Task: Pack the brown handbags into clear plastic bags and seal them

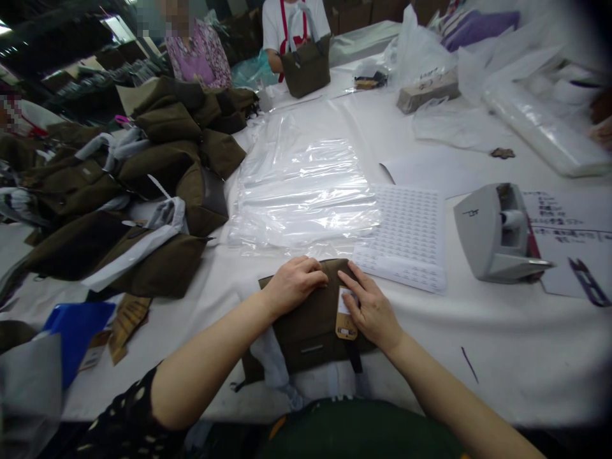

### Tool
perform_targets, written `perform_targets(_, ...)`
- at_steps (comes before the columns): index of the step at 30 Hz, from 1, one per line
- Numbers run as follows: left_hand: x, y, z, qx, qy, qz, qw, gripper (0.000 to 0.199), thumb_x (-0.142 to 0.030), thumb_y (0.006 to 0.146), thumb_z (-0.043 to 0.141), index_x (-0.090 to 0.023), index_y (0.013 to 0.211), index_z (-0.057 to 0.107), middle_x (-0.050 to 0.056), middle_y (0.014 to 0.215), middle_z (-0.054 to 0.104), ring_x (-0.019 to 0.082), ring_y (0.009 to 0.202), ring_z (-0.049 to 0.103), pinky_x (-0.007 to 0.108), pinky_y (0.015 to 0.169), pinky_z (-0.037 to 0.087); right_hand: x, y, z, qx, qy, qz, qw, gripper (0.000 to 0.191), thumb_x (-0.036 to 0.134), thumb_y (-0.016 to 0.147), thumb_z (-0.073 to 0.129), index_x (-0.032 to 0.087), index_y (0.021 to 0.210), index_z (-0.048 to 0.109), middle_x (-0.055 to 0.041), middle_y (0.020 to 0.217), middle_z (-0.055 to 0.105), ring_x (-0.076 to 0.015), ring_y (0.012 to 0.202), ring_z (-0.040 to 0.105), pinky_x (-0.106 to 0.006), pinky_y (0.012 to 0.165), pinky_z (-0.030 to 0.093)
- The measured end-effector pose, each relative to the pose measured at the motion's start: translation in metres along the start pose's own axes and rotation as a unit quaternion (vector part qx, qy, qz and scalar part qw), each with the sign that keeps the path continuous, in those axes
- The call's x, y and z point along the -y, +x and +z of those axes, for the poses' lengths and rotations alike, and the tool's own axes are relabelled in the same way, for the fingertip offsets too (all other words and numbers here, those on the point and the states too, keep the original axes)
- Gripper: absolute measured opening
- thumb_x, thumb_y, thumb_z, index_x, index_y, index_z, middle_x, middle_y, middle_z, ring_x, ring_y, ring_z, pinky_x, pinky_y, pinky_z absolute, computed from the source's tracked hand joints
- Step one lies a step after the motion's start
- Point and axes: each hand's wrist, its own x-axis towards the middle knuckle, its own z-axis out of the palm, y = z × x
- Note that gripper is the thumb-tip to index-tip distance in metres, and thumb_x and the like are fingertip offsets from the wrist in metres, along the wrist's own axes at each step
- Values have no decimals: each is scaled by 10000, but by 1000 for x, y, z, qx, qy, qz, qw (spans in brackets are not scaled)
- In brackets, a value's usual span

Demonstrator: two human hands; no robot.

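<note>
An olive-brown handbag (306, 341) lies on the white table right in front of me, its wrapped handles hanging toward my body. My left hand (297, 284) is on the upper part of the bag with its fingers curled and closed; what they pinch, if anything, is hidden. Over the bag's upper right corner, my right hand (371, 312) lies with fingers spread and stretched out. Under those fingers is a brown card hang tag (345, 329) with a white label on it, lying against the bag.
Clear plastic bags (306, 191) lie beyond the handbag, beside a sticker sheet (411, 236). A grey tape dispenser (482, 236) and thread snips (589, 284) are at the right. Similar handbags (162, 166) pile up at left. Across the table, a co-worker holds another handbag (308, 67).
</note>
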Motion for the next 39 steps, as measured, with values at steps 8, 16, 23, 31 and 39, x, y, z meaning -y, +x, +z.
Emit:
perform_targets(8, -1, 30, -3, 120, 119, 114, 979, 168, -216, 887, 452, -181, 936, 609, 60, 898, 578, 190, 817, 469, 314, 708, 361, -1, 1, 0, 4, -2, -6, 1000, 406, 280, 904, 401, 224, 1303, 446, -57, 1438, 300, -226, 1287, 324, -427, 1061, 331)
perform_targets(16, 5, 38, -16, 183, 1, 59, 981, 97, -127, 850, 443, -144, 806, 528, 49, 845, 510, 162, 784, 466, 271, 734, 393, 1, 0, -2, 7, -13, -9, 1000, 408, 285, 905, 395, 210, 1303, 446, -69, 1431, 310, -228, 1285, 323, -428, 1056, 337)
perform_targets(23, 0, 19, -42, 77, -181, -78, 977, 113, -159, 867, 414, -165, 770, 470, 16, 829, 475, 131, 769, 467, 255, 722, 406, 2, 1, -1, 9, 2, -5, 1000, 392, 292, 916, 386, 206, 1292, 455, -75, 1425, 317, -215, 1288, 314, -409, 1069, 318)
perform_targets(31, -16, 6, -44, -96, -434, -216, 869, 135, -238, 868, 458, -160, 759, 466, 6, 732, 568, 105, 599, 540, 249, 586, 465, -10, -25, -20, -67, 55, 8, 996, 458, 362, 908, 408, 209, 1336, 352, -104, 1424, 289, -264, 1305, 273, -494, 1060, 299)
perform_targets(39, -11, -154, -118, -291, 60, -483, 824, 304, -355, 707, 671, -218, 968, 595, 34, 914, 648, 237, 812, 615, 364, 720, 503, -44, -62, -35, -131, 6, 60, 990, 400, 344, 874, 471, 215, 1252, 443, -104, 1282, 467, -274, 1189, 437, -500, 1002, 363)
